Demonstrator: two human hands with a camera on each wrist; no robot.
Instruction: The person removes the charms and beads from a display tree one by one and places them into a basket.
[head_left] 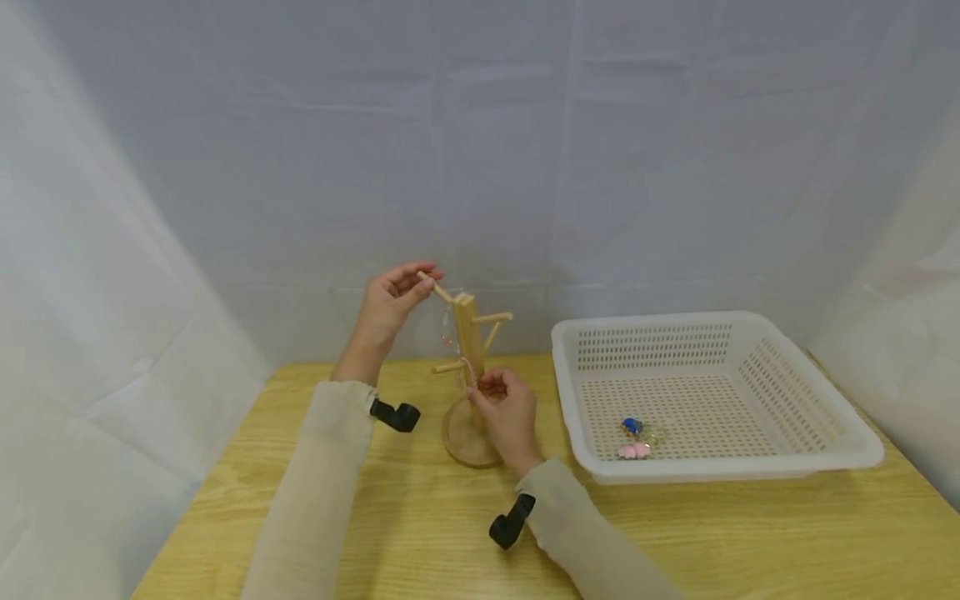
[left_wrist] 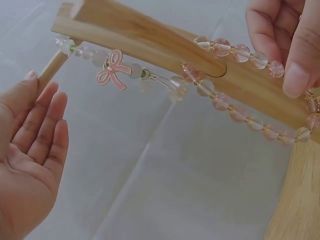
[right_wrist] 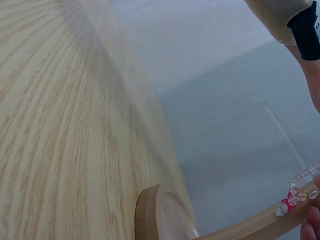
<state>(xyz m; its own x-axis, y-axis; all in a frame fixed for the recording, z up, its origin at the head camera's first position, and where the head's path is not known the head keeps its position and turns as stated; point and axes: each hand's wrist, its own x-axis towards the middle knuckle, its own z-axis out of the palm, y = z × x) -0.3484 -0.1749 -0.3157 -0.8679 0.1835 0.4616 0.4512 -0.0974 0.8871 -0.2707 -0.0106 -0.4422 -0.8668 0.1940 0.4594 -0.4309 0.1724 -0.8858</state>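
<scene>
A wooden peg stand rises from a round base on the table. My left hand pinches its upper left peg between thumb and fingers. From that peg hangs a pale beaded bracelet with a pink bow charm. A second bracelet, of pink and clear beads, loops around the lower left peg. My right hand, low beside the post, pinches this pink bracelet. On it hangs a small white and pink figure charm. Most of the right hand lies outside the right wrist view.
A white plastic basket stands to the right on the wooden table. Inside, near its front left, are a blue charm and a pink charm. A pale sheet hangs behind the table.
</scene>
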